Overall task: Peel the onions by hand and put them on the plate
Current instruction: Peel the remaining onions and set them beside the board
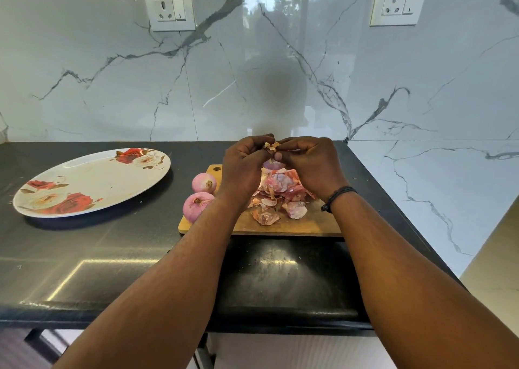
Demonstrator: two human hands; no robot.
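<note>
My left hand and my right hand hold one pink onion between them above the wooden cutting board. Most of that onion is hidden by the fingers. Both thumbs and forefingers pinch dry skin at its top. Two peeled pink onions lie at the board's left end. A heap of loose onion skins covers the middle of the board under my hands. The oval white plate with red roses lies on the counter to the left, with nothing on it.
The black stone counter ends at a front edge close to me and a right edge beside the board. A marble wall with two sockets stands behind.
</note>
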